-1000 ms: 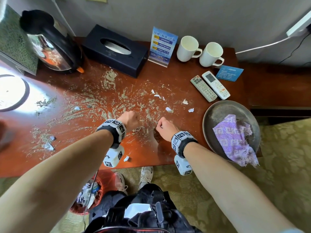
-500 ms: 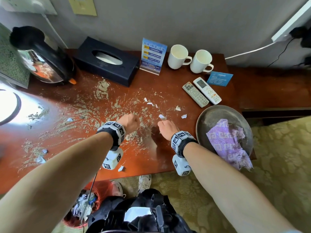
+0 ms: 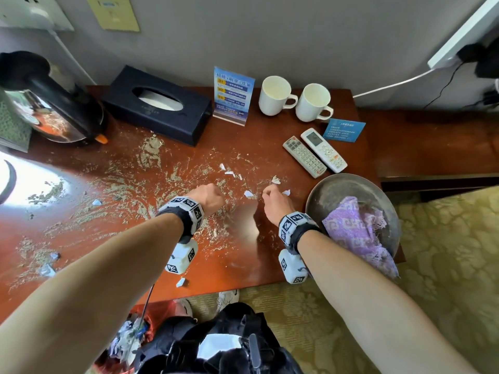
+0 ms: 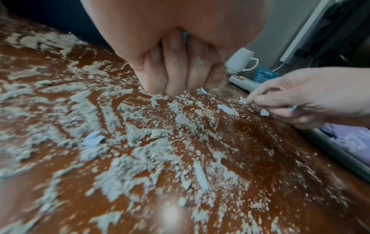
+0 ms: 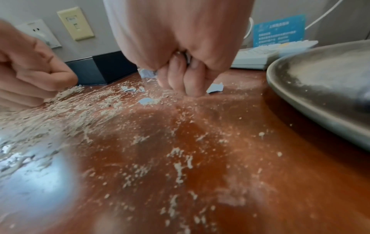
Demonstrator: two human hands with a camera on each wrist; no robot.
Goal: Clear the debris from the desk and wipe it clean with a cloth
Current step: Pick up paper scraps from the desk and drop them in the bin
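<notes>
Sandy grit (image 3: 129, 190) and small white paper scraps (image 3: 248, 194) are strewn over the red-brown desk (image 3: 270, 147). My left hand (image 3: 209, 197) is a fist with its knuckles on the grit; in the left wrist view a bluish-white scrap (image 4: 185, 36) shows inside the curled fingers. My right hand (image 3: 272, 198) is just left of the metal plate (image 3: 332, 182). It pinches a scrap (image 4: 243, 100) at the desk and keeps more paper in its palm. A purple patterned cloth (image 3: 356, 228) lies in the plate and hangs over its near rim.
Along the back stand a kettle (image 3: 51, 103), a black tissue box (image 3: 156, 103), a blue sign card (image 3: 233, 94) and two white mugs (image 3: 275, 95). Two remotes (image 3: 314, 155) lie behind the plate. A red bin (image 3: 135, 333) with rubbish sits under the desk's front edge.
Both hands have moved a little away from the front edge into the scattered scraps. The right hand now reaches between the two scraps nearest the plate.
</notes>
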